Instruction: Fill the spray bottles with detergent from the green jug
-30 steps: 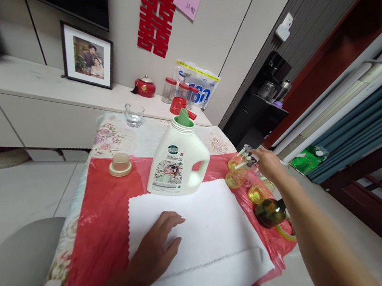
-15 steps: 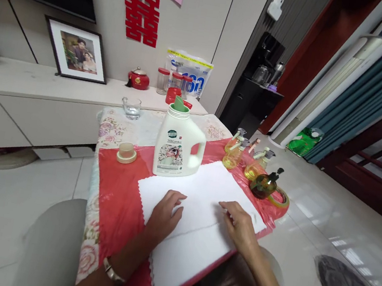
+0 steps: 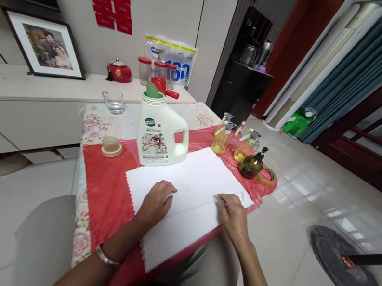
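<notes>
My left hand (image 3: 156,202) rests over the left part of a white cloth (image 3: 192,177) with a scalloped edge, thumb and fingers loosely bent and apart. Across from it, near the cloth's right side, is my right hand (image 3: 233,214), fingers also relaxed with nothing between them. Beyond the hands a white detergent jug (image 3: 158,132) stands upright on the cloth's far left corner, its mouth uncapped around a green spout (image 3: 152,90). A pale translucent cap (image 3: 111,147) sits left of the jug on the red plastic sheet (image 3: 103,187).
Several small pump bottles (image 3: 220,144) with yellow liquid, a dark green pump bottle (image 3: 251,165) and a tape roll (image 3: 268,176) stand at the right. A glass cup (image 3: 114,102) is at the back left. Behind are red-lidded jars (image 3: 144,71) and a red pot (image 3: 119,72).
My view has shifted, so the table and its things sit further left and slightly higher. Both hands stay over the cloth, the right one with its fingers drawn in a little more.
</notes>
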Demonstrator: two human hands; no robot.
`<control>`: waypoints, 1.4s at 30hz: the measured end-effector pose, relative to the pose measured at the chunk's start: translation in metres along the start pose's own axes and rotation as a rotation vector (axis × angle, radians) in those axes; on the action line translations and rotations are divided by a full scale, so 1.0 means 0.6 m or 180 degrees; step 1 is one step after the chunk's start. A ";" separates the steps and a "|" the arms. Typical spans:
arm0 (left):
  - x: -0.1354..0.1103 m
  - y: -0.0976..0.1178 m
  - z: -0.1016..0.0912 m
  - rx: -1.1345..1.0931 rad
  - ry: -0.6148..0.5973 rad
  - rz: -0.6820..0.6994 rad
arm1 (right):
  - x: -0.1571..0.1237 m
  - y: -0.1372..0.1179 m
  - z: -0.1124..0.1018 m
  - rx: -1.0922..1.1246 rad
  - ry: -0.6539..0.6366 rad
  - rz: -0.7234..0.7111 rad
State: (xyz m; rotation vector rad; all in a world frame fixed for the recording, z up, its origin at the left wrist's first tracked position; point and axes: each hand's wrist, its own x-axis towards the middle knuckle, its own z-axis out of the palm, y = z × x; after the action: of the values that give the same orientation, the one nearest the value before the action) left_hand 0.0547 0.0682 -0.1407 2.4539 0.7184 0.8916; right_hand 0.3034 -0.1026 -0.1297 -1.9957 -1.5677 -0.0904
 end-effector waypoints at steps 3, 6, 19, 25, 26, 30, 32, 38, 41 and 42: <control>0.005 0.005 -0.005 0.0114 -0.0159 0.0033 | -0.012 0.043 -0.023 -0.0288 0.0154 0.0241; 0.001 0.018 -0.014 0.0198 -0.0333 0.0098 | -0.022 0.074 -0.030 -0.0532 0.0226 0.0411; -0.122 0.072 -0.038 0.1226 -0.1369 0.0785 | -0.046 0.069 0.003 -0.0928 0.0092 0.0941; -0.123 0.071 -0.037 0.1283 -0.1406 0.0734 | -0.039 0.065 -0.005 -0.0893 -0.0122 0.1129; -0.123 0.072 -0.038 0.1268 -0.1430 0.0715 | -0.038 0.064 -0.008 -0.0865 -0.0158 0.1148; -0.119 0.081 -0.046 0.1175 -0.1602 0.0642 | -0.028 0.064 -0.028 -0.0709 -0.0235 0.1187; -0.118 0.085 -0.049 0.1145 -0.1673 0.0579 | -0.018 0.061 -0.037 -0.0630 -0.0188 0.1160; -0.123 0.081 -0.048 0.0801 -0.1601 0.0468 | 0.004 -0.012 -0.018 -0.0212 0.0316 0.0663; -0.124 0.081 -0.050 0.0619 -0.1625 0.0398 | 0.006 -0.077 0.017 0.0178 0.0268 0.0253; -0.123 0.082 -0.051 0.0575 -0.1635 0.0379 | 0.006 -0.097 0.028 0.0300 0.0221 0.0144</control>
State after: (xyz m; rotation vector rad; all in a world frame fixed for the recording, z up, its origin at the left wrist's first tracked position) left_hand 0.0009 -0.0074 -0.1262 2.7397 0.4854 0.2107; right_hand 0.2466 -0.0834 -0.1185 -1.9330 -1.4560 -0.0659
